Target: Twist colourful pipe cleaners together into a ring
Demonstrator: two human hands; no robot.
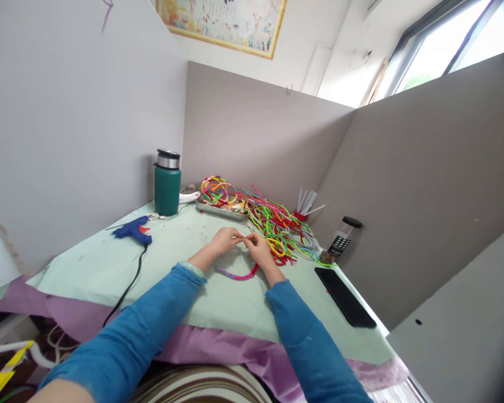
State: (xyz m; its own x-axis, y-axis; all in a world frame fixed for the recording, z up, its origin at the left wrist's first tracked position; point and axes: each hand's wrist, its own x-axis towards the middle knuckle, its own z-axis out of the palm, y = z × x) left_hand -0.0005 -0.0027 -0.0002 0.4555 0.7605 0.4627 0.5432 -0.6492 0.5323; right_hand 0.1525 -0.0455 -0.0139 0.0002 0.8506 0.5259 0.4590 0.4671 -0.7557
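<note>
Left hand (225, 239) and right hand (260, 250) pinch a small piece (244, 238) too tiny to identify, held close probably for fine control, fuzzy band (244, 277) on table (222, 310) just nearer, pipe cleaners (273, 221) piled beyond, likely for easy reach.

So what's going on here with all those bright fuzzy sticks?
Someone in blue sleeves has both hands close together. The left hand and right hand pinch a tiny piece between their fingertips, too small to make out. A pink and purple fuzzy strip curves just below the hands; I can't tell whether it's joined to that piece. Beyond them is a pile of colourful fuzzy sticks, and a blue glue gun lies off to the left.
</note>
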